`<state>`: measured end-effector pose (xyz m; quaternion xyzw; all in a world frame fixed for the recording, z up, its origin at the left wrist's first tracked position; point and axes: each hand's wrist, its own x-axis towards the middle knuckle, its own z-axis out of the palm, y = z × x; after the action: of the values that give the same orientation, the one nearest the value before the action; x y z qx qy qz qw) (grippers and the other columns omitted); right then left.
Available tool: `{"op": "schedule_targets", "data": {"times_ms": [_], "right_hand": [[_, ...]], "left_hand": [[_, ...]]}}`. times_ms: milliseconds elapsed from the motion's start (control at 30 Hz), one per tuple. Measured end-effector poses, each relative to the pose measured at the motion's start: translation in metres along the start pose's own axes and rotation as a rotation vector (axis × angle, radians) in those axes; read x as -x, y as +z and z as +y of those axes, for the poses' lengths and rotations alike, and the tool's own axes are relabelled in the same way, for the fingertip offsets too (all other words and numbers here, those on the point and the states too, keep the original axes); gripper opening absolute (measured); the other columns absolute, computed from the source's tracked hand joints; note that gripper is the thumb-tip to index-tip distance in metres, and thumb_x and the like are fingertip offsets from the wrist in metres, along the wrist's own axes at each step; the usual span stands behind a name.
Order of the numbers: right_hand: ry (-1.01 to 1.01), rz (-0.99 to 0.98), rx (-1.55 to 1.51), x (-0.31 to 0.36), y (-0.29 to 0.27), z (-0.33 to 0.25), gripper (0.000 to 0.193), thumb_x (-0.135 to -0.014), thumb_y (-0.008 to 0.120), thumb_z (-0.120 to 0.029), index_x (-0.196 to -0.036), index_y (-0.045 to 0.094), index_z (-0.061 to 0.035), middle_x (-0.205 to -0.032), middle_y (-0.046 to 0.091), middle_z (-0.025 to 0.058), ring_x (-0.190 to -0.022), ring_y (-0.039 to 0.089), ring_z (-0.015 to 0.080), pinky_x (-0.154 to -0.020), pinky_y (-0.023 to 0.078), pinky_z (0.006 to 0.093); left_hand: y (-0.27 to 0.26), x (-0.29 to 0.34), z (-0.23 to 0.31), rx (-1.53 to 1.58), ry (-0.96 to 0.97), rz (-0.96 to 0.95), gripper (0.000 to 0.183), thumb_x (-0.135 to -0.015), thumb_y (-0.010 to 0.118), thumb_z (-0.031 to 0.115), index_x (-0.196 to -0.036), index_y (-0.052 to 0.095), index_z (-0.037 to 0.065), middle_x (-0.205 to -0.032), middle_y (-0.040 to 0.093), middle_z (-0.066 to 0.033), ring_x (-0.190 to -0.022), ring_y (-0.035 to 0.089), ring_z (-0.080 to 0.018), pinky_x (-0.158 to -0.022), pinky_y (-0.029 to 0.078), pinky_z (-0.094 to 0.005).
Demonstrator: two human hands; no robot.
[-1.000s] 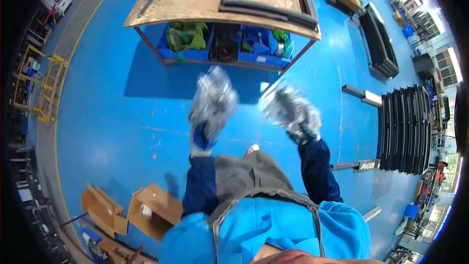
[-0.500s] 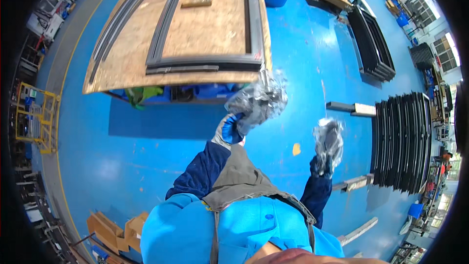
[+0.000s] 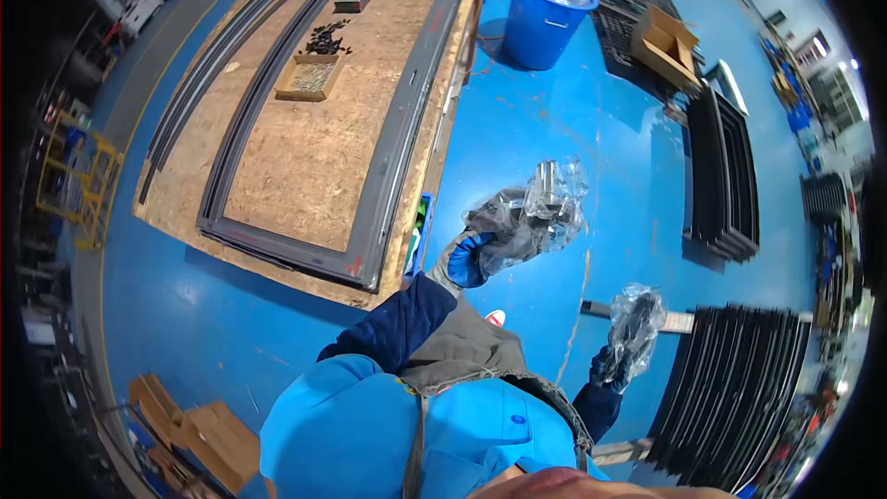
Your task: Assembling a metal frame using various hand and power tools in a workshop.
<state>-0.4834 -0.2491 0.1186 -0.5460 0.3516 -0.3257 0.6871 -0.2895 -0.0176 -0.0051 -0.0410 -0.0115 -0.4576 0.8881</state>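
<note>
Since the prev. frame, L hand (image 3: 467, 259) w/ plastic-wrapped bundle (image 3: 528, 220) has swung from by the desk (image 3: 268, 166) to over the blue floor (image 3: 637, 240), fingers curled round it, R hand (image 3: 605, 371) grip seemingly clasping a smaller wrapped pack (image 3: 636, 328), so slick, loose wrap could slip & spill contents.

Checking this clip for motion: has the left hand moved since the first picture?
Yes: against the wooden table, the left hand has moved rightward, from in front of the near edge to beyond the right edge.
</note>
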Motion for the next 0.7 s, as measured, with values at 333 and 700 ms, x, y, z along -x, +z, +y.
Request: {"op": "schedule_targets", "data": {"times_ms": [333,700], "right_hand": [[0.085,-0.328,-0.065,-0.302,0.217,-0.009,0.046,-0.089,0.056,-0.018,-0.131,0.045,-0.0023,-0.135,0.045,0.0167,-0.125,0.039,0.0411,-0.101,0.032,0.0616],[0.732,-0.797,-0.688,-0.612,0.336,0.121,0.056,-0.092,0.053,-0.031,-0.141,0.030,-0.0157,-0.120,0.056,0.0200,-0.066,0.062,0.0243,-0.050,0.050,0.0324]], "left_hand": [[0.003,-0.163,0.095,0.086,0.416,0.257,0.027,-0.088,0.054,0.015,-0.113,0.059,0.007,-0.102,0.066,-0.0098,-0.086,0.064,-0.0240,-0.073,0.055,-0.0382],[0.001,-0.382,0.303,0.234,0.539,0.221,0.029,-0.089,0.054,0.023,-0.112,0.058,0.006,-0.102,0.066,-0.0116,-0.081,0.066,-0.0263,-0.065,0.056,-0.0440]]}}
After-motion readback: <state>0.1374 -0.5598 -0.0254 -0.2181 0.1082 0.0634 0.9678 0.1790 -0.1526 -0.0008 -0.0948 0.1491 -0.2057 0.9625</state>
